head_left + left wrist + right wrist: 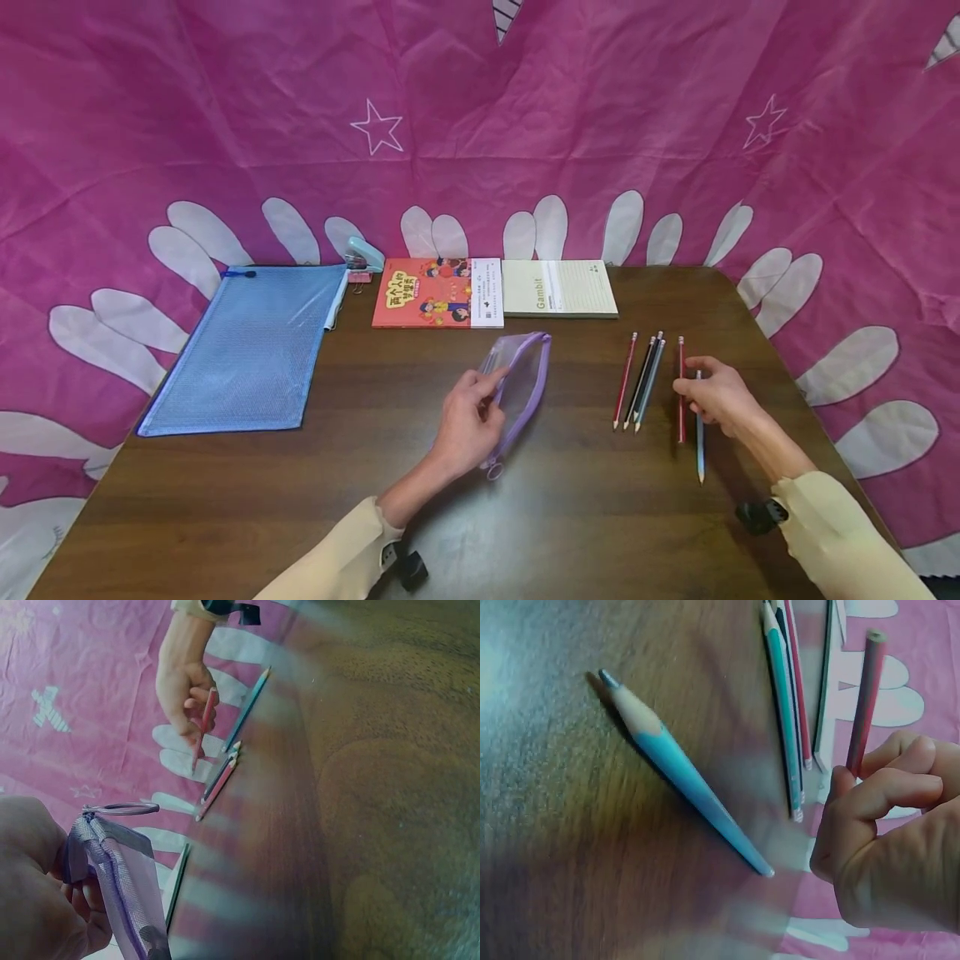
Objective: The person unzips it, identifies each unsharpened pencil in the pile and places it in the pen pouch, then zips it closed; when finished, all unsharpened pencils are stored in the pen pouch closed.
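My left hand [468,421] grips a clear zip pouch [517,392] with purple edging by its side, and the pouch's mouth gapes. In the left wrist view a ring pull [124,808] hangs at the end of the pouch's zip. Between thumb and fingers, my right hand [716,393] pinches a red pencil [681,408], raised off the table. Beneath that hand a light blue pencil [701,450] lies on the wood. To its left rest several more pencils: a red pencil [625,383], dark pencils [643,375] and a blue pencil [649,387].
A blue mesh zip bag [247,358] lies at the left of the wooden table [300,508]. Along the back edge are a light blue stapler [365,253], a pink binder clip [360,277], a red picture book [427,293] and a pale notebook [570,292]. A pink cloth [480,125] hangs behind.
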Demonstrator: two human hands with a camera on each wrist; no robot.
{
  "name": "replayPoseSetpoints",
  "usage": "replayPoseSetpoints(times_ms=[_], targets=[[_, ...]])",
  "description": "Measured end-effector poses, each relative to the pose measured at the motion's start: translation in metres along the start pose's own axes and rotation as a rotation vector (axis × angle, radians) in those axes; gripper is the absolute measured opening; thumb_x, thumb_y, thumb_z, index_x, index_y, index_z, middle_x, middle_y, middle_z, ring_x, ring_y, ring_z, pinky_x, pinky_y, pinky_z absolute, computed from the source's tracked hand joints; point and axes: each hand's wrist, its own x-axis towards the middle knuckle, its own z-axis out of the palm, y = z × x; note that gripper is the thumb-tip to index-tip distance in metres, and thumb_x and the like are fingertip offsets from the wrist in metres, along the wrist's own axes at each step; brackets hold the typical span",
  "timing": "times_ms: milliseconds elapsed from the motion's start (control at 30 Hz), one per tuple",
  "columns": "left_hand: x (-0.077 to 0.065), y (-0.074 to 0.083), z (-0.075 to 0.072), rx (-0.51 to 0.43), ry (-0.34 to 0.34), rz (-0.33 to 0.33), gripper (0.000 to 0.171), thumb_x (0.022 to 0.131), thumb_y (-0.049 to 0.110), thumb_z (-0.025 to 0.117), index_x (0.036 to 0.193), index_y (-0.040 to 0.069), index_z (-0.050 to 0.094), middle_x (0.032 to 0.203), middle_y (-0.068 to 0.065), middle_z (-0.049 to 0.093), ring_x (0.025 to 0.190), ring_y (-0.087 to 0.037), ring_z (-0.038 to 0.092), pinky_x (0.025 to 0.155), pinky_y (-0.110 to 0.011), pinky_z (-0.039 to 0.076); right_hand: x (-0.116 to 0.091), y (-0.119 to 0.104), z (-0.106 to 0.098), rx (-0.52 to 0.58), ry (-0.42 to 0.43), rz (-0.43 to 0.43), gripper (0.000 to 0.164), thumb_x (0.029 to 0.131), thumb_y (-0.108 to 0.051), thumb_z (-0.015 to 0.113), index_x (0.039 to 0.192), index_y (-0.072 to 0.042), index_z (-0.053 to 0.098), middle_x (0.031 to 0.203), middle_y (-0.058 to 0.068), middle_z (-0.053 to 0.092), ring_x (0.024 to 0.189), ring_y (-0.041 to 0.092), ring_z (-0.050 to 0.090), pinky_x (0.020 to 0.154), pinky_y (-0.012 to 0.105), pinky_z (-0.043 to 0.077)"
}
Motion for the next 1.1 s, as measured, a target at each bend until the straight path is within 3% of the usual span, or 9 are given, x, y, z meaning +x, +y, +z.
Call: replayPoseSetpoints(times_ms=[533, 1100], targets=[[-0.002, 0.0, 0.0, -0.004, -0.026, -0.022, 0.053, 0.077, -0.016, 0.061, 0.128, -0.001, 0.066, 0.086, -0.006, 0.05, 0.069, -0.015, 0.051, 0.056, -0.024, 0.049, -0.009, -0.008, 0.009, 0.157, -0.004, -0.123, 0.062, 0.088, -0.004, 0.056, 0.142, 0.005, 0.026, 0.066, -0.001, 0.046, 0.049, 0.006, 0.043, 0.042, 0.02, 0.034], [-0.002, -0.001, 0.003, 0.012, -0.008, 0.01, 0.054, 0.074, -0.015, 0.058, 0.125, -0.002, 0.067, 0.084, -0.004, 0.051, 0.069, -0.013, 0.053, 0.058, -0.025, 0.051, -0.019, -0.031, 0.031, 0.359, -0.105, -0.198, 0.062, 0.085, 0.005, 0.052, 0.139, -0.002, 0.022, 0.061, -0.004, 0.044, 0.05, 0.007, 0.038, 0.045, 0.021, 0.026]])
